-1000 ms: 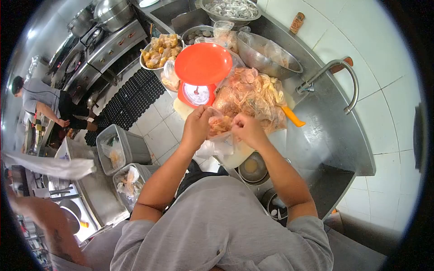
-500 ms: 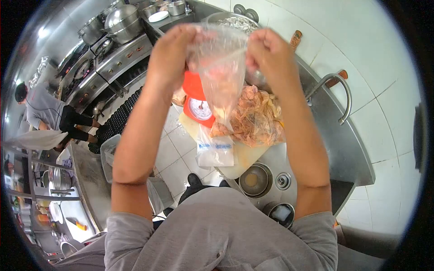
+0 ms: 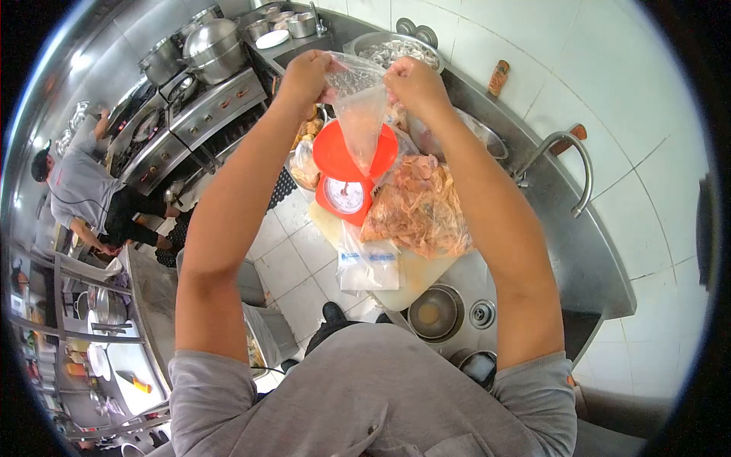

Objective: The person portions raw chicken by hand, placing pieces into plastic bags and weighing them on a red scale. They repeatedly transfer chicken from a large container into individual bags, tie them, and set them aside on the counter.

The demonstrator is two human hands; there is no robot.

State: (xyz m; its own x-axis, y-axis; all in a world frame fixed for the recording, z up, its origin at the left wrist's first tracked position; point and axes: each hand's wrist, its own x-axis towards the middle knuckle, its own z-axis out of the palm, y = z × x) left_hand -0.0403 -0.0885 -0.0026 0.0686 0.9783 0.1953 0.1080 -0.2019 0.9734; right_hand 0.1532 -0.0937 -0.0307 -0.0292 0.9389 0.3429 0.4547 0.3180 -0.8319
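Observation:
My left hand [image 3: 304,76] and my right hand [image 3: 412,86] both grip the top of a clear plastic bag [image 3: 358,114] with a little pale meat at its bottom. The bag hangs above the red pan of a red kitchen scale [image 3: 344,179]. To the right of the scale lies a heap of raw sliced meat [image 3: 417,206] in clear plastic on the steel counter. A stack of flat plastic bags [image 3: 367,260] lies on a cutting board [image 3: 415,273] in front of the scale.
A steel sink with a faucet [image 3: 567,167] is at the right, steel bowls [image 3: 396,49] of food at the back. Small bowls [image 3: 434,312] sit below the counter. Stoves with pots [image 3: 205,46] line the left aisle, where another person [image 3: 84,190] bends over.
My hands lifted the bag from the counter up toward my face, then moved it outward and lower, over the scale pan.

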